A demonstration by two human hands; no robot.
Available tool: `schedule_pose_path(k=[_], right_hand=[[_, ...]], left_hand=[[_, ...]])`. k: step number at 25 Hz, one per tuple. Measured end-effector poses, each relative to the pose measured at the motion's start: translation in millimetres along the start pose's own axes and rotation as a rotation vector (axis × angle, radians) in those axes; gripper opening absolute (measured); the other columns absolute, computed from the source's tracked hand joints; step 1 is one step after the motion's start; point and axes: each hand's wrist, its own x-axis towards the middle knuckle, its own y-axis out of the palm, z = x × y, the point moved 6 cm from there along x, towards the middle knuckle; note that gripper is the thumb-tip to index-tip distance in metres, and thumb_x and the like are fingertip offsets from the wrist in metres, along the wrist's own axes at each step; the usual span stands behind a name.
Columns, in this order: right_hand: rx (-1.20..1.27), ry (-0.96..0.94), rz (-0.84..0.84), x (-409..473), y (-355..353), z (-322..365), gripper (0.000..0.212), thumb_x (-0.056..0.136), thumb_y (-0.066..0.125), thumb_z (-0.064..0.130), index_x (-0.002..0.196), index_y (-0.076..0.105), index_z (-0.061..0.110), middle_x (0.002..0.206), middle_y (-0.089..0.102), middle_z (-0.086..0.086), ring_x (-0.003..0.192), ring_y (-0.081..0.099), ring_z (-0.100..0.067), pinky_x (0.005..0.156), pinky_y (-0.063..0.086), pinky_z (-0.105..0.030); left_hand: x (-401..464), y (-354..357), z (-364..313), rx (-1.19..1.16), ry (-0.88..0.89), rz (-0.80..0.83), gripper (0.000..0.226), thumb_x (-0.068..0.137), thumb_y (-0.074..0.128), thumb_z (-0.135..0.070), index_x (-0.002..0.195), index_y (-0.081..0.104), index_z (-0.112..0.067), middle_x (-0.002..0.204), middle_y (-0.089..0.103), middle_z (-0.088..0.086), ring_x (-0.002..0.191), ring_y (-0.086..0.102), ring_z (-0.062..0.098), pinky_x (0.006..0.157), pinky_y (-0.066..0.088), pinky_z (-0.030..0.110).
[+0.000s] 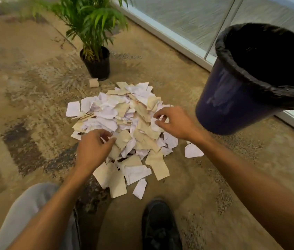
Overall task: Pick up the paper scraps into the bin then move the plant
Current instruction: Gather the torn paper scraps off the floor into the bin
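Observation:
A heap of white and beige paper scraps [124, 123] lies on the carpet in the middle. My left hand [92, 148] hovers over the heap's near left side, fingers curled, thumb and fingertips touching scraps. My right hand [173, 121] is at the heap's right edge, its curled fingers closing on scraps. A dark blue bin [232, 105] with a black liner stands to the right, close to my right hand. A green palm plant in a black pot [98, 65] stands just behind the heap.
Loose scraps lie apart: one white piece [193, 151] at the right, one beige piece [93, 82] by the pot. A glass wall with a metal sill [169, 35] runs along the back right. My grey-trousered knee [28, 210] and black shoe [160, 224] are near the bottom.

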Motion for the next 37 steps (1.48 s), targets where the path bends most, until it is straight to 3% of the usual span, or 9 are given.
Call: schedule_pose_path(k=[4,7,14,19,22,26,30,33,37], right_hand=[[-0.033,-0.008,0.062,3.1,54.9,2.8,0.031,0.092,0.06,0.038,0.117,0.068,0.022,0.107,0.07,0.002,0.094,0.066,-0.018,0.075,0.051,-0.035],[-0.227,-0.008,0.059,6.6,78.6,2.9,0.043,0.091,0.058,0.046,0.125,0.06,0.019,0.118,0.063,0.001,0.103,0.062,-0.025,0.075,0.045,-0.035],[-0.47,-0.042,-0.068,15.0,90.9,4.8,0.042,0.09,0.06,0.046,0.114,0.061,0.012,0.099,0.068,-0.005,0.09,0.063,-0.029,0.064,0.027,-0.031],[-0.443,-0.135,-0.244,12.7,78.1,12.0,0.018,0.083,0.07,0.018,0.069,0.063,0.008,0.061,0.062,-0.007,0.058,0.058,-0.029,0.054,0.025,-0.027],[-0.323,-0.122,-0.434,10.0,54.1,11.7,0.015,0.086,0.064,0.017,0.073,0.069,0.011,0.065,0.066,-0.003,0.06,0.058,-0.023,0.054,0.036,-0.03],[-0.276,-0.097,-0.573,17.6,20.7,9.3,0.015,0.088,0.061,0.02,0.085,0.074,0.013,0.077,0.072,-0.002,0.069,0.064,-0.021,0.058,0.046,-0.033],[-0.447,-0.215,-0.375,21.0,53.6,17.0,0.019,0.089,0.059,0.023,0.084,0.07,0.008,0.08,0.068,-0.008,0.07,0.061,-0.028,0.057,0.038,-0.033],[-0.445,-0.11,-0.094,21.6,92.5,11.1,0.044,0.093,0.052,0.05,0.103,0.065,0.009,0.1,0.065,-0.008,0.085,0.061,-0.029,0.063,0.039,-0.035],[-0.503,-0.061,0.003,31.1,105.6,11.7,0.063,0.085,0.051,0.069,0.109,0.058,0.012,0.101,0.064,-0.004,0.087,0.062,-0.026,0.059,0.034,-0.031]], left_hand=[[3.3,16.0,23.1,0.324,-0.047,0.045,0.062,0.077,0.053,-0.074,0.098,0.066,-0.017,0.089,0.066,0.003,0.082,0.063,0.023,0.065,0.053,0.035],[13.1,25.5,23.0,0.388,-0.153,0.045,0.074,0.068,0.052,-0.084,0.102,0.061,-0.02,0.087,0.067,-0.002,0.084,0.065,0.025,0.063,0.047,0.032],[24.8,42.7,22.0,0.133,-0.223,0.143,0.03,0.069,0.079,-0.04,0.09,0.071,-0.019,0.081,0.067,-0.001,0.082,0.064,0.028,0.062,0.046,0.032],[39.7,22.3,29.6,0.054,-0.283,0.2,0.03,0.072,0.08,-0.023,0.101,0.074,-0.02,0.069,0.058,-0.014,0.066,0.057,0.01,0.065,0.051,0.031],[47.0,3.9,27.8,-0.079,-0.306,0.206,0.014,0.073,0.078,-0.017,0.086,0.075,-0.02,0.068,0.064,-0.01,0.062,0.058,0.01,0.052,0.045,0.025],[55.5,-24.3,28.0,-0.329,-0.4,0.167,0.01,0.072,0.08,-0.017,0.077,0.072,-0.018,0.074,0.068,-0.002,0.066,0.061,0.015,0.059,0.046,0.029],[62.7,-46.8,37.1,-0.441,-0.424,0.033,0.012,0.074,0.076,-0.017,0.067,0.068,-0.013,0.07,0.066,-0.001,0.062,0.058,0.016,0.057,0.043,0.028],[63.3,-48.5,45.6,-0.496,-0.424,-0.069,0.015,0.075,0.072,-0.017,0.073,0.067,-0.004,0.07,0.062,0.004,0.054,0.055,0.013,0.051,0.038,0.024],[59.2,-19.0,48.6,-0.566,-0.448,0.028,0.015,0.081,0.073,-0.019,0.092,0.071,-0.009,0.087,0.07,0.006,0.063,0.065,0.016,0.045,0.046,0.021]])
